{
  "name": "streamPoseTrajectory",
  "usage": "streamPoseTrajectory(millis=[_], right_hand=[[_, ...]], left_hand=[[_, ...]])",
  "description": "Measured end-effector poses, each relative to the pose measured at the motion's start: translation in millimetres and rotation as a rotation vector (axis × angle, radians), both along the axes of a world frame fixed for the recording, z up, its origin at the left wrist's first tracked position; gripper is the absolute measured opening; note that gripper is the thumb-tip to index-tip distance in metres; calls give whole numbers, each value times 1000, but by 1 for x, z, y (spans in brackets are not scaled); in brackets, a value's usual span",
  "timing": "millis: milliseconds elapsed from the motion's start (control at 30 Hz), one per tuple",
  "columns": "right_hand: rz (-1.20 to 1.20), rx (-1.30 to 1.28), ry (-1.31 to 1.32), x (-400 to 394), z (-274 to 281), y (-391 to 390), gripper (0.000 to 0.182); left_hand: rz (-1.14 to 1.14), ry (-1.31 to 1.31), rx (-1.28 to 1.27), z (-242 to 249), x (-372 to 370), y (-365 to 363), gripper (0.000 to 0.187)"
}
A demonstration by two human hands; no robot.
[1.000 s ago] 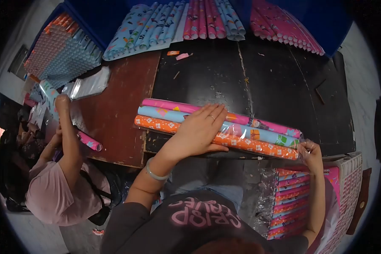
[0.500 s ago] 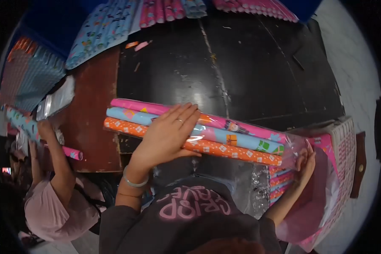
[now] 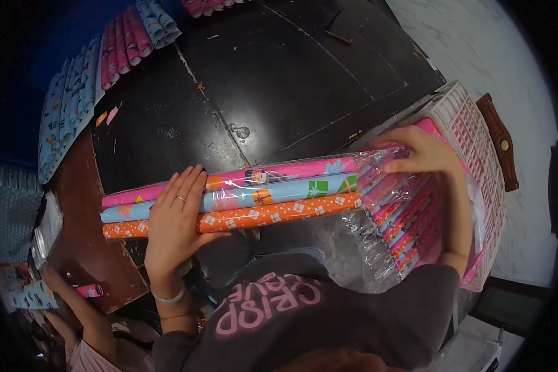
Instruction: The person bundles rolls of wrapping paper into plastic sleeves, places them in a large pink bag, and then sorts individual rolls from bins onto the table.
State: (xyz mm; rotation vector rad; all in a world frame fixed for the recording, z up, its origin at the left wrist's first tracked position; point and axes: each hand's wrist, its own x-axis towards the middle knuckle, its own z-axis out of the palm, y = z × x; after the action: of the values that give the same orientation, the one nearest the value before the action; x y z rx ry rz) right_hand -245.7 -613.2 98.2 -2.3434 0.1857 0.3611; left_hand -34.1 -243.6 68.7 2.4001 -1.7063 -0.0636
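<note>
A pack of three wrapping paper rolls [image 3: 279,196], pink, light blue and orange, lies crosswise in front of me inside a clear plastic bag. Across its left part rests my left hand [image 3: 178,214], fingers over the rolls and thumb along the near edge, gripping the pack. At the right end, the loose bag end [image 3: 378,177] extends past the rolls. My right hand [image 3: 423,149] is curved over this loose plastic, thumb pointing left; its fingertips are partly hidden.
At right stands a white-pink plastic basket [image 3: 462,111], with several packed rolls [image 3: 409,232] beside my right arm. More rolls [image 3: 74,99] line the far left of the black table [image 3: 279,80]. Another person's arm [image 3: 74,297] is at lower left, near a pink roll [image 3: 90,290].
The view has turned right. The pack's right end has tilted upward in view. My right hand has swung from below the bag end to above it; my left hand stays on the rolls.
</note>
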Motion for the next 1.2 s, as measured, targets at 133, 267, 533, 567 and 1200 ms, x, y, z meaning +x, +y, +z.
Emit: streamPoseTrajectory(millis=[133,267,533,567,1200], right_hand=[[233,696,632,35,-55,-18,44],[386,774,851,38,-83,4,33],[178,771,563,-19,-77,30,20],[137,806,503,-32,-83,30,19],[-953,1035,167,-401,-237,301,41]], left_hand=[[-11,-9,1,-2,-1,1,94],[8,18,12,-2,-2,4,98],[-414,499,-366,-14,-46,34,79],[-591,873,-365,-27,-54,35,77],[159,2663,-53,-172,-235,-65,25]])
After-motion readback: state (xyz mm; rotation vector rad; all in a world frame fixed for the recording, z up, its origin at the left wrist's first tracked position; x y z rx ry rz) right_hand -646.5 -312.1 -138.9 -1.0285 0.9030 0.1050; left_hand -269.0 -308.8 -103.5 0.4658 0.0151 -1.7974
